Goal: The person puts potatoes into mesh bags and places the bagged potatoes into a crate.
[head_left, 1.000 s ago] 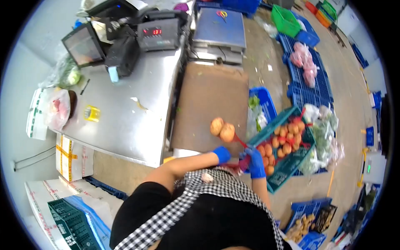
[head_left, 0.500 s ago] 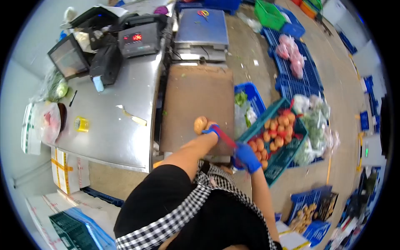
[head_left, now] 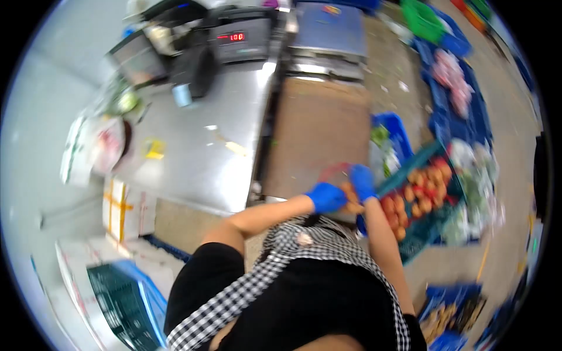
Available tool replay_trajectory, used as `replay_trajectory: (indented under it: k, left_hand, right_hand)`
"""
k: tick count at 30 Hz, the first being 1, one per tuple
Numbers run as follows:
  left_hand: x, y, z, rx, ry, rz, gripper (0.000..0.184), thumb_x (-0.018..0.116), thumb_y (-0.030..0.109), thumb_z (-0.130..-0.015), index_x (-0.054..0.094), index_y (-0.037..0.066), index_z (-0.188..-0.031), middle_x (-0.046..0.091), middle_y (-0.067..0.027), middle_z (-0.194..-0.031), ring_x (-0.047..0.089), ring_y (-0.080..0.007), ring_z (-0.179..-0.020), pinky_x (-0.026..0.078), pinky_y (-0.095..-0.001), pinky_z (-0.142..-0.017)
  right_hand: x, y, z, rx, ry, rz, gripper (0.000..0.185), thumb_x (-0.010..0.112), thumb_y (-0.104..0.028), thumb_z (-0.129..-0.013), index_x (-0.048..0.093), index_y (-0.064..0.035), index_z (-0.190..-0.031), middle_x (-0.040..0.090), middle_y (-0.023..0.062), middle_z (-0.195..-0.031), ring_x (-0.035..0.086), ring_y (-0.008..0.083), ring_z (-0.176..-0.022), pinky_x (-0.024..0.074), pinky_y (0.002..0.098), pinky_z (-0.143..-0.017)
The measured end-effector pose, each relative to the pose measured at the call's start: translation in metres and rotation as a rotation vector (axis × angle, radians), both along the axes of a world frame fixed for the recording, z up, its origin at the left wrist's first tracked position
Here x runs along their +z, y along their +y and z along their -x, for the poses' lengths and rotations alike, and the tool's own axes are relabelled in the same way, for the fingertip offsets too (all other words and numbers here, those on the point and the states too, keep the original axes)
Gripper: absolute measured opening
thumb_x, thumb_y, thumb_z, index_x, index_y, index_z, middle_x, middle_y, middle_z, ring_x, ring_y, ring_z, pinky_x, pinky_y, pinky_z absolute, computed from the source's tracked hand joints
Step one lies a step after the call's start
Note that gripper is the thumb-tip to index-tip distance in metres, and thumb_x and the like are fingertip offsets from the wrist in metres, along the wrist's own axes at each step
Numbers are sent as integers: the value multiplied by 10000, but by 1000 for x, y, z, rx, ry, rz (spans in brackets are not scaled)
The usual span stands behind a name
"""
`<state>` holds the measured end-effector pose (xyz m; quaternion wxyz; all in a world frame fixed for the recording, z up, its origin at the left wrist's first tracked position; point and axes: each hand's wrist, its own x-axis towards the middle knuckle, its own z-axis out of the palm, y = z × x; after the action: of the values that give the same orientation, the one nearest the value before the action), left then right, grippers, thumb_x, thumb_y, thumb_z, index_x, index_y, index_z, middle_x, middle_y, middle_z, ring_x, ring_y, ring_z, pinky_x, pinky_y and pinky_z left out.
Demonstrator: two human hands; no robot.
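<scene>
My left hand [head_left: 326,198], in a blue glove, closes at the near edge of the brown board [head_left: 319,134]. Close beside it on the right, my right hand [head_left: 363,182], gloved in blue too, also has its fingers closed. A red net bag of potatoes [head_left: 352,199] is between and below the hands, both of which grip it; motion blur hides the exact finger positions. Loose red netting [head_left: 335,171] sticks up over the board. Right of my hands, a teal crate [head_left: 413,248] holds several more potatoes in red nets [head_left: 430,187].
A steel counter [head_left: 199,146] on the left carries a display with red digits [head_left: 234,37], a screen [head_left: 137,57] and yellow tape [head_left: 154,149]. Beyond the board stands a blue-topped scale [head_left: 328,29]. A blue basket [head_left: 401,136] with greens and bagged vegetables [head_left: 477,181] are on the right.
My left hand has drawn back toward my body, and the net of potatoes has left the board's middle. My hands have come together. The view has shifted, and the display digits differ.
</scene>
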<state>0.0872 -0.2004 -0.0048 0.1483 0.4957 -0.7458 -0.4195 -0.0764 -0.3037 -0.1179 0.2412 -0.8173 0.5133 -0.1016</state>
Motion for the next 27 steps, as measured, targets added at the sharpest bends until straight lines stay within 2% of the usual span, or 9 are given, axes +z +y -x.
replay_trajectory:
  k: [2, 4, 6, 8, 12, 14, 19, 22, 27]
  left_hand:
    - [4, 5, 8, 232, 143, 111, 266, 510, 330, -834, 644, 107, -782, 623, -111, -680, 603, -241, -589, 477, -345, -593]
    - [-2, -4, 0, 553, 631, -289, 328, 470, 295, -856, 630, 42, -721, 615, -93, -629, 573, -189, -528, 462, -311, -548]
    - [-26, -19, -6, 757, 1056, -579, 344, 453, 263, -860, 618, 17, -684, 606, -86, -606, 555, -170, -505, 449, -288, -522]
    - [2, -24, -21, 893, 955, -782, 328, 445, 232, -860, 608, 11, -679, 605, -97, -620, 540, -168, -497, 431, -269, -497]
    - [-42, -26, -29, 508, 1467, -893, 276, 464, 200, -850, 599, -40, -868, 632, -156, -843, 605, -209, -780, 481, -262, -666]
    - [-12, -39, -25, 770, 1747, -934, 378, 447, 169, -856, 486, -100, -1118, 559, -219, -1098, 553, -264, -1021, 459, -291, -855]
    - [-1, -56, -26, 269, 1318, -955, 479, 348, 270, -931, 371, -90, -1247, 493, -207, -1210, 525, -259, -1077, 440, -316, -901]
    - [28, -74, -11, 340, 1171, -792, 491, 337, 277, -934, 373, -107, -1237, 510, -206, -1189, 550, -259, -1040, 439, -321, -905]
    - [49, -84, 6, 319, 1622, -1128, 693, 401, 365, -881, 203, -177, -1265, 272, -287, -1343, 291, -350, -1250, 227, -414, -1055]
  right_hand:
    - [9, -17, 31, 49, 239, 121, 207, 487, -176, -789, 657, -63, -756, 604, 189, -751, 593, 335, -661, 458, 423, -593]
    - [-39, -37, 83, -99, -152, -197, 168, 523, -156, -782, 653, -51, -769, 631, 150, -745, 594, 266, -609, 454, 363, -561]
    - [18, -1, 89, -310, -688, -545, 173, 506, -148, -807, 632, -34, -774, 612, 79, -710, 562, 167, -585, 434, 302, -535]
    - [101, 37, 78, -325, -784, -639, 169, 491, -131, -821, 606, -22, -763, 592, 25, -711, 535, 110, -617, 424, 264, -548]
    - [198, 74, 42, -233, -768, -582, 173, 495, -129, -830, 601, 5, -859, 591, 35, -755, 541, 115, -696, 441, 245, -656]
    - [153, 83, 40, -121, -708, -481, 151, 499, -137, -835, 605, -30, -816, 543, -24, -699, 447, 47, -580, 364, 198, -496]
    - [172, 83, 47, -400, -919, -700, 182, 490, -147, -837, 609, -10, -827, 569, -7, -720, 485, 71, -619, 401, 228, -550]
    - [198, 70, 30, -288, -948, -586, 175, 503, -150, -820, 605, -9, -837, 576, 5, -704, 522, 103, -627, 436, 266, -577]
    - [177, 92, 25, 103, -626, -306, 155, 535, -174, -782, 616, -67, -859, 612, 89, -729, 595, 191, -647, 460, 297, -600]
